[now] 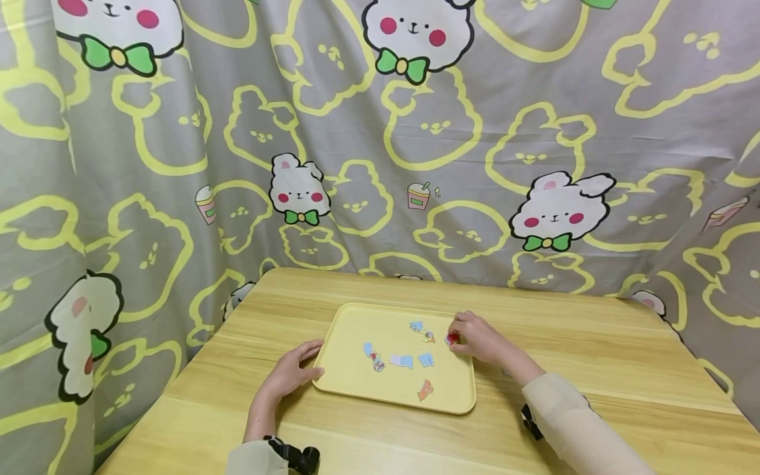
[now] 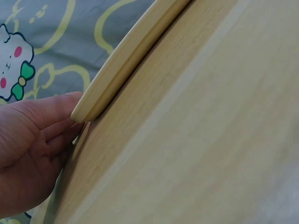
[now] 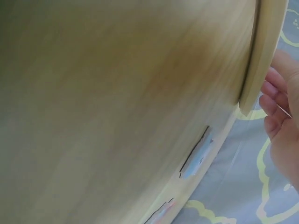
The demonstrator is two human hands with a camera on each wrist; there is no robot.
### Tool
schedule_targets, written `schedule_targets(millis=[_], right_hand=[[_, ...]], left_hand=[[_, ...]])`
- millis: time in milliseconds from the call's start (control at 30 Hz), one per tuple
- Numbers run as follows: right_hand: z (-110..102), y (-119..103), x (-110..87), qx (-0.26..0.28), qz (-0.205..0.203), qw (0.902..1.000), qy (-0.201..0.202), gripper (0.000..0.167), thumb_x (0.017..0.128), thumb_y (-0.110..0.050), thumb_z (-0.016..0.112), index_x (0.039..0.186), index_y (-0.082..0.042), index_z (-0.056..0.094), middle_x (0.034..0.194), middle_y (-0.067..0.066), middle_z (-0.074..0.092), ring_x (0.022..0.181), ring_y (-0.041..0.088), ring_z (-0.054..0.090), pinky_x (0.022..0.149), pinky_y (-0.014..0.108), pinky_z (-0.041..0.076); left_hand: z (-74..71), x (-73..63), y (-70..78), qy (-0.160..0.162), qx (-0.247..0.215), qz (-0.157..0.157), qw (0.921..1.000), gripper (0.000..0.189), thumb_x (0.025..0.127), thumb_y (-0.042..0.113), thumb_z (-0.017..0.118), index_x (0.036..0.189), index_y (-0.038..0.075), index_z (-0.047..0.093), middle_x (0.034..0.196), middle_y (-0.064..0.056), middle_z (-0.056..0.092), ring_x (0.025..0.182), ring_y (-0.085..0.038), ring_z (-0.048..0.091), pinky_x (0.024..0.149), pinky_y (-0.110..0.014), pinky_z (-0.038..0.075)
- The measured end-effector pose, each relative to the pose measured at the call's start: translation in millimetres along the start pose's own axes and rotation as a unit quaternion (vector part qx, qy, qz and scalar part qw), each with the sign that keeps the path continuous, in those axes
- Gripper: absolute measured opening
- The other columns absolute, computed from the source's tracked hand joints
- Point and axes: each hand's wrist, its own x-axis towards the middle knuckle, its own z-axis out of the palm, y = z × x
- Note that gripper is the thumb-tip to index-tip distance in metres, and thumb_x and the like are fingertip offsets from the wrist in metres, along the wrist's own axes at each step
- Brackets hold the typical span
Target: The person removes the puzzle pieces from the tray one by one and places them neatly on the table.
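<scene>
A yellow tray (image 1: 356, 386) lies on the table with several small, irregular jigsaw puzzle pieces on it, among them a light blue piece (image 1: 426, 360) and an orange piece (image 1: 425, 390). At the tray's left edge my left hand (image 1: 287, 373) rests with thumb and fingers spread apart, touching the rim (image 2: 112, 70). Over the tray's right side, my right hand (image 1: 477, 338) pinches a red puzzle piece (image 1: 453, 338), partly covered by the fingers. From the right wrist, the right hand (image 3: 282, 107) shows behind the rim, and the piece is hidden.
On the wooden table (image 1: 594, 369), right of the tray, lie a pale blue piece (image 3: 196, 154) and another piece (image 3: 161, 212), mostly hidden by the forearm in the head view. A grey curtain (image 1: 380, 198) with rabbit prints hangs behind the table and at its sides.
</scene>
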Motion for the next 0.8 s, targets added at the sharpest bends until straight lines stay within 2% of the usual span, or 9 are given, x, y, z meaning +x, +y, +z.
schedule_targets(millis=[400,533,667,800], right_hand=[[-1.1,0.0,0.6,-0.018,-0.011,0.9998,0.006,0.019,0.079,-0.016,0.081,0.089,-0.005,0.07,0.089,0.002,0.064,0.081,0.011,0.053,0.071,0.026,0.051],[-1.0,0.5,0.7,-0.02,-0.034,0.9988,0.028,0.018,0.076,-0.015,0.082,0.086,-0.006,0.07,0.087,0.002,0.064,0.079,0.01,0.052,0.069,0.024,0.05],[-0.6,0.7,0.1,0.011,-0.045,0.9974,0.056,0.016,0.076,-0.011,0.081,0.087,-0.005,0.071,0.085,0.002,0.063,0.08,0.013,0.055,0.07,0.024,0.053],[-2.0,-1.1,0.0,0.063,-0.012,0.9967,0.05,0.016,0.079,-0.011,0.079,0.091,-0.006,0.071,0.088,0.001,0.063,0.084,0.015,0.057,0.073,0.025,0.055]], left_hand=[[-0.3,0.8,-0.2,0.0,0.001,-0.003,1.0,0.061,0.088,0.007,0.07,0.144,0.006,0.048,0.14,-0.016,0.058,0.142,-0.039,0.037,0.117,-0.057,0.028],[0.1,0.5,0.0,0.0,0.001,-0.003,1.0,0.06,0.088,0.007,0.07,0.144,0.006,0.048,0.14,-0.016,0.058,0.142,-0.039,0.038,0.117,-0.056,0.029],[0.5,0.2,0.3,0.0,0.0,-0.003,1.0,0.06,0.087,0.006,0.07,0.144,0.005,0.048,0.14,-0.016,0.058,0.142,-0.039,0.038,0.116,-0.056,0.029],[0.7,-0.1,0.4,0.001,-0.003,-0.004,1.0,0.06,0.087,0.006,0.07,0.143,0.006,0.049,0.139,-0.016,0.058,0.142,-0.039,0.038,0.116,-0.056,0.029]])
